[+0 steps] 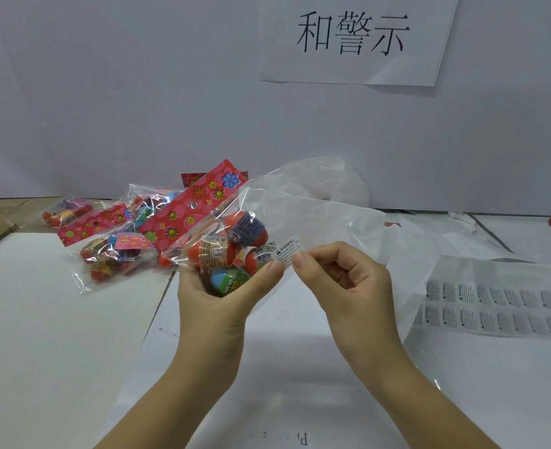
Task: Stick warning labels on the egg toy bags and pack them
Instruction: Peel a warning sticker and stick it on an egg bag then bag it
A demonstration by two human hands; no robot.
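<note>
The left hand (pixel 222 286) holds an egg toy bag (pixel 225 244) from below, with its fingers curled around the bag. The bag is clear, and it is up in the air above the white surface (pixel 57 319). Inside are orange and blue toy eggs. Two of the eggs say "6+". A red card (pixel 196 209) with flowers sits at the top of the bag.

The right hand (pixel 342 280) pinches a small warning label (pixel 288 249) between thumb and finger. The label touches the clear side of the bag, just beside the left thumb. It says "WARNING" next to a small triangle. The words under that are too tiny to read.

A label sheet (pixel 494 306) lies on the surface to the right, with two rows of the same stickers. More egg bags (pixel 115 244) lie in a pile on the left. A big clear bag (pixel 316 202) lies behind the hands. A paper sign (pixel 352 37) on the wall says "和警示".
</note>
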